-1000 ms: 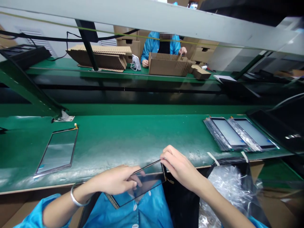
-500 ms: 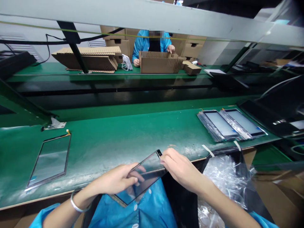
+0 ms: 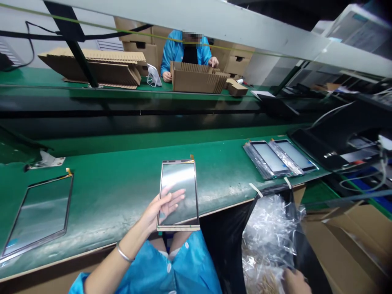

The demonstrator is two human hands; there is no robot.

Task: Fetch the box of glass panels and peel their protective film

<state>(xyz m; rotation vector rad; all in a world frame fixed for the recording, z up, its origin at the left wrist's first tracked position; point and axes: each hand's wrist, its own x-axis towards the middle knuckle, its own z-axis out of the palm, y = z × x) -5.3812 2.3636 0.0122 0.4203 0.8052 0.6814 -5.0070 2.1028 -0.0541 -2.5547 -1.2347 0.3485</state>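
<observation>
My left hand holds a glass touch panel with a dark frame by its left side. Its fingers show through the clear pane, behind it. An orange flex tail stands up from the panel's top edge. At the lower right my right hand is low over a black bag filled with crumpled clear plastic film. That hand is partly cut off and blurred, so its fingers are unclear. On the green bench, a second touch panel lies at the left.
Two stacks of film-wrapped panels, a nearer stack and a farther one, lie at the bench's right. An open cardboard box stands beside the bag. Across the bench a co-worker handles a cardboard divider. A pale beam crosses overhead.
My right hand has let go of the panel's corner and moved down right to the bag. My left hand now holds the panel more upright. The whole view has shifted somewhat.
</observation>
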